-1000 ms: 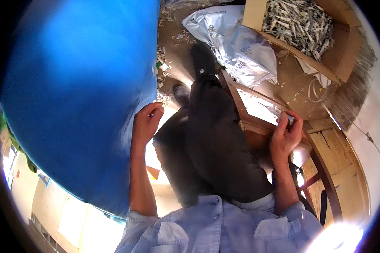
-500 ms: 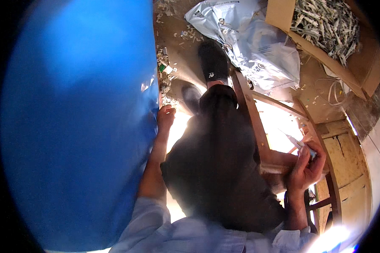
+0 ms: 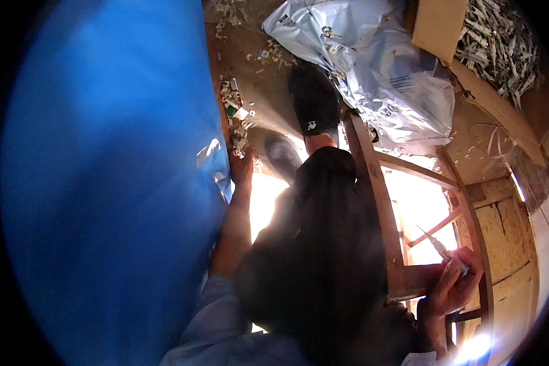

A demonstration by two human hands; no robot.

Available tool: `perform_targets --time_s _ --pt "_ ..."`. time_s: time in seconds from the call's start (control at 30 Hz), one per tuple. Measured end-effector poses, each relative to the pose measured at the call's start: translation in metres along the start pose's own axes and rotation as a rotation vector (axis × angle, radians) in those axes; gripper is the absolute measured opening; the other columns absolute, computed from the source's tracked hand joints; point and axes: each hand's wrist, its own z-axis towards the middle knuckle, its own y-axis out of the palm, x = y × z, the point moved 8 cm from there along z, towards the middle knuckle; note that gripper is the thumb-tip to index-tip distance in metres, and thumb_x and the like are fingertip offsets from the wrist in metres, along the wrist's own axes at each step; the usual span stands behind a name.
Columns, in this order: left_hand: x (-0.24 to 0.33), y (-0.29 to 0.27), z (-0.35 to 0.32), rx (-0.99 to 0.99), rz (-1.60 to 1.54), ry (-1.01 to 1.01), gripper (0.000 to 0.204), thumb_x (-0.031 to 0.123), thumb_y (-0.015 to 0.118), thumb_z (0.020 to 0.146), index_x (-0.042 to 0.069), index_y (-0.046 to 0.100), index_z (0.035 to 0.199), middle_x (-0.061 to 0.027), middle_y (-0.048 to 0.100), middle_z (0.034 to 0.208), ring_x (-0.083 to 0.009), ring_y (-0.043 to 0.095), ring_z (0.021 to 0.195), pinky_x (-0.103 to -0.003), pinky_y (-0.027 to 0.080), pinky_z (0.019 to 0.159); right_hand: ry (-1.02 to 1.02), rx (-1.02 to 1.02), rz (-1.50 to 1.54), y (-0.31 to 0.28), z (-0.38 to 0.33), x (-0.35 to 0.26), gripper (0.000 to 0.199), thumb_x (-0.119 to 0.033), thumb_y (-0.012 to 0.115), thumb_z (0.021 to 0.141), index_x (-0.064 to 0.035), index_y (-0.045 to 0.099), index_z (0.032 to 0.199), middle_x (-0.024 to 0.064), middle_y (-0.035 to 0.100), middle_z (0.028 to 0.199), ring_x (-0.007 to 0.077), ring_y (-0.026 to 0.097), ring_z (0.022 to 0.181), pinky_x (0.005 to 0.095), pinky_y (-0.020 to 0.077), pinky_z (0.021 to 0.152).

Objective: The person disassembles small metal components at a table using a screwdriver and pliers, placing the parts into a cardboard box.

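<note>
My left hand (image 3: 241,169) is at the near end of a strip of small loose scraps (image 3: 238,125), close against the edge of a big blue sheet (image 3: 104,183). Shadow and the scraps hide its fingertips, so its grip is unclear. On the other side, my right hand (image 3: 450,285) is closed around a slim, pale tool (image 3: 438,246) with a thin pointed tip. That tip points up and left, over a wooden frame (image 3: 372,183).
A white plastic bag (image 3: 390,91) lies on the floor ahead, by my dark shoe (image 3: 314,100). Far right stands an open cardboard box (image 3: 439,27) with shredded, strip-like pieces (image 3: 497,49). Yellowish wooden boards (image 3: 503,235) stand at the right. More scraps (image 3: 274,55) litter the floor.
My left hand has reached into the near end of the scraps, its fingers now less visible. The right hand sits lower in the picture, still holding the pointed tool. The whole view has shifted somewhat.
</note>
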Motion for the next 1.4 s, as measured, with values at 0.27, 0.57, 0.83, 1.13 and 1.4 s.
perform_targets --time_s 0.27,0.57,0.83,1.13,1.4 --pt "-0.021 0.007 0.008 0.138 -0.217 -0.151 0.043 0.038 0.078 0.088 -0.002 0.061 0.089 -0.0115 0.065 0.076 -0.0215 0.063 0.058 -0.036 0.054 0.048 0.091 0.017 0.017 -0.006 -0.003 0.003 0.017 -0.008 0.053 0.105 0.0012 0.053 0.119 0.0140 0.060 0.110 0.0205 0.056 0.097 0.0326 0.0485 0.086" --pt "0.062 -0.016 -0.017 -0.017 -0.347 -0.394 0.033 0.025 0.074 0.087 -0.001 0.057 0.098 -0.0102 0.064 0.079 -0.0187 0.064 0.056 -0.032 0.053 0.045 0.052 0.005 0.019 0.002 0.000 -0.004 0.016 -0.006 0.055 0.104 0.0017 0.055 0.117 0.0123 0.061 0.108 0.0195 0.057 0.096 0.0323 0.0471 0.086" --pt "0.082 -0.024 -0.021 -0.053 -0.418 -0.322 0.022 0.017 0.065 0.095 0.002 0.052 0.104 -0.0090 0.061 0.078 -0.0169 0.063 0.057 -0.030 0.051 0.049 -0.037 -0.013 -0.007 0.004 0.006 -0.012 0.016 -0.005 0.058 0.102 0.0030 0.056 0.116 0.0126 0.062 0.105 0.0203 0.058 0.094 0.0328 0.0494 0.083" --pt "0.176 -0.027 0.034 -0.076 -0.469 0.029 0.016 0.006 0.067 0.090 0.002 0.056 0.101 -0.0065 0.061 0.077 -0.0129 0.059 0.059 -0.029 0.052 0.049 -0.106 -0.003 -0.050 0.006 0.007 -0.017 0.014 -0.005 0.058 0.101 0.0027 0.057 0.112 0.0137 0.064 0.100 0.0214 0.060 0.087 0.0336 0.0508 0.077" --pt "0.125 -0.010 0.079 -0.035 -0.463 0.030 0.021 0.015 0.075 0.092 0.003 0.058 0.094 -0.0052 0.060 0.071 -0.0120 0.054 0.051 -0.029 0.045 0.042 -0.090 -0.024 -0.049 0.005 0.010 -0.018 0.014 -0.006 0.057 0.101 0.0021 0.057 0.112 0.0140 0.064 0.100 0.0219 0.060 0.087 0.0337 0.0502 0.076"
